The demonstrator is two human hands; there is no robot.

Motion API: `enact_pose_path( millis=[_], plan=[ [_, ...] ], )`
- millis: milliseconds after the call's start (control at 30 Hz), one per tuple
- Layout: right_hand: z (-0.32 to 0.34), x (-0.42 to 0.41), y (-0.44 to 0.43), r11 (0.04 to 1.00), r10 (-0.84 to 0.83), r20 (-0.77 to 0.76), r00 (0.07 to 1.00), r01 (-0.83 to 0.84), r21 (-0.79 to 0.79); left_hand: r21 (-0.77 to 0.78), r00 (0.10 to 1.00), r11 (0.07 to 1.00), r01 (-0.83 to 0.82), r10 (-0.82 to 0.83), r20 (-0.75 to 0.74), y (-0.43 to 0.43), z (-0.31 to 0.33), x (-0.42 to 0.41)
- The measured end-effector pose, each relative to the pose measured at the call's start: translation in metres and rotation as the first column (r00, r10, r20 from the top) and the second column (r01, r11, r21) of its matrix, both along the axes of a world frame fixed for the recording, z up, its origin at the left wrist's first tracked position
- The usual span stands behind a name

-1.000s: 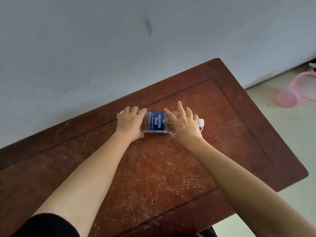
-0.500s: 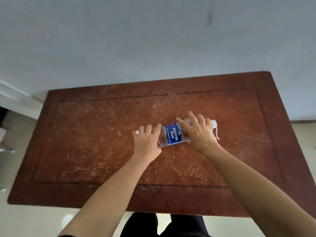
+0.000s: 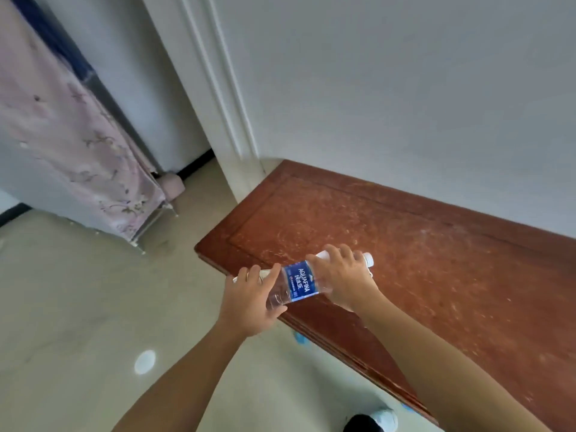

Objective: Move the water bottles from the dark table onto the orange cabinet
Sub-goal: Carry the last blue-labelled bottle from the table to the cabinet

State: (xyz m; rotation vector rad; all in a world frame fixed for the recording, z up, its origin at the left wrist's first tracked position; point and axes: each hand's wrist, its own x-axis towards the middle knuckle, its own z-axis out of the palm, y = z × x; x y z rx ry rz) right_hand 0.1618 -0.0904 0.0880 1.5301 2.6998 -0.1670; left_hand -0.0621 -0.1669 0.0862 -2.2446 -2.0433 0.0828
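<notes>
A clear water bottle with a blue label and a white cap lies sideways in both my hands, lifted over the left front corner of the dark reddish-brown table. My left hand grips its bottom end, which hangs past the table edge over the floor. My right hand grips the neck end, with the cap sticking out to the right. No orange cabinet is in view.
The table stands against a pale wall. A white door frame rises at the table's left end. Further left hangs a pink floral cloth over a rack. Beige floor spreads to the left; my shoe shows below.
Both hands have lifted the bottle off the table and carried it leftward to the table's corner. My view has swung left, bringing the door frame and the pink cloth into sight.
</notes>
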Motion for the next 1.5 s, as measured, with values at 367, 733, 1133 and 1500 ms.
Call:
enact_pose_path(
  millis=[367, 733, 1133, 1500],
  plan=[
    [0.074, -0.342, -0.200, 0.726, 0.665, -0.002, 0.747, -0.647, 0.233, 0.175, 0.874, 0.877, -0.447, 0.470, -0.122, -0.337, 0.087, -0.272],
    [0.068, -0.590, -0.394, 0.154, 0.983, 0.055, 0.178, -0.942, 0.297, 0.075, 0.482, 0.490, -0.869, 0.870, -0.102, -0.602, 0.077, -0.383],
    [0.058, -0.889, -0.516, -0.248, 0.957, -0.053, -0.287, -0.896, 0.367, -0.028, 0.007, 0.002, -1.000, 0.982, -0.189, -0.700, 0.095, -0.569],
    [0.059, -1.063, -0.669, -0.460, 0.836, -0.122, -0.534, -0.805, 0.375, 0.031, -0.251, -0.249, -0.968, 0.955, -0.156, -0.817, 0.081, -0.680]
  ],
)
